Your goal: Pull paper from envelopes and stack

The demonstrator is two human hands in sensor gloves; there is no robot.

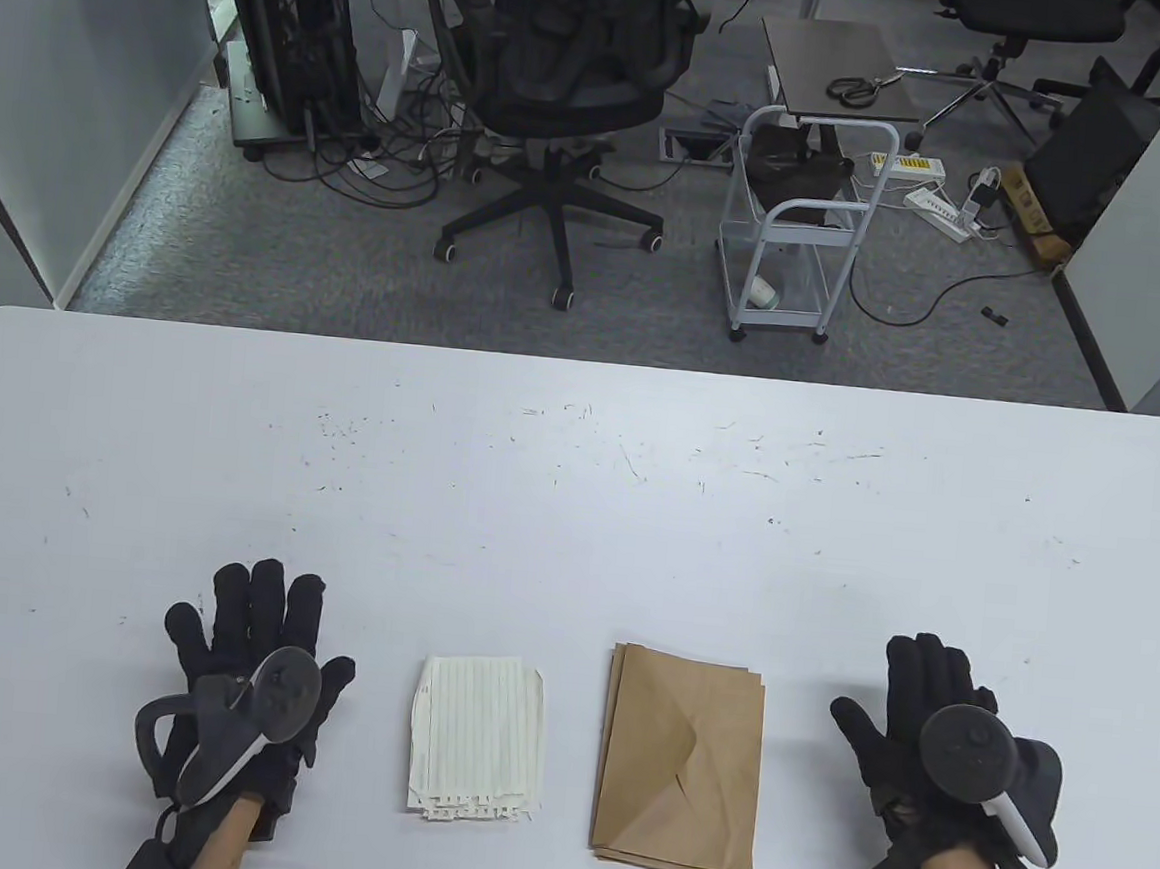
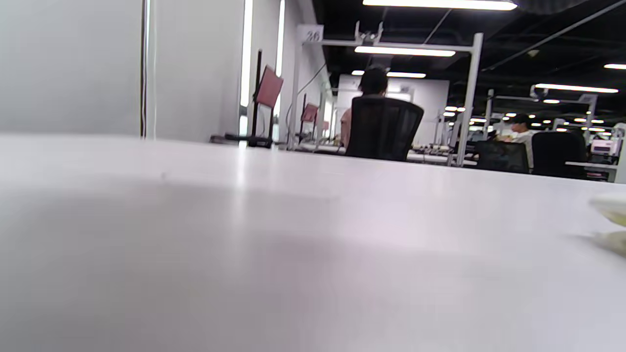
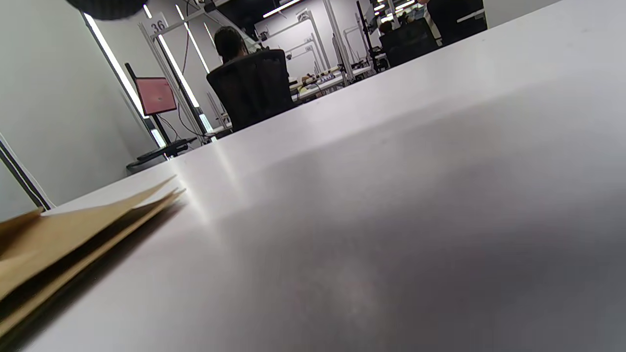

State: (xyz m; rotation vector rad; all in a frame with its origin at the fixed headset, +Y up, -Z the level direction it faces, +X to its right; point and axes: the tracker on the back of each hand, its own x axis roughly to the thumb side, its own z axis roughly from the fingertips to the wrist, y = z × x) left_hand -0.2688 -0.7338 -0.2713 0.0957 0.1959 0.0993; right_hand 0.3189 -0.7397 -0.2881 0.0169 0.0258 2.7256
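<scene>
A stack of white lined papers point(image 1: 479, 738) lies near the table's front edge, left of centre. A stack of brown envelopes point(image 1: 680, 763) lies flat just right of it and also shows at the left of the right wrist view point(image 3: 73, 234). My left hand point(image 1: 247, 649) rests flat on the table left of the papers, fingers spread, holding nothing. My right hand point(image 1: 930, 703) rests flat on the table right of the envelopes, holding nothing. An edge of the papers point(image 2: 611, 220) shows at the right of the left wrist view.
The white table point(image 1: 575, 494) stretches bare beyond the two stacks to its far edge. Past it on the floor stand an office chair point(image 1: 558, 82) and a small white cart point(image 1: 792, 221).
</scene>
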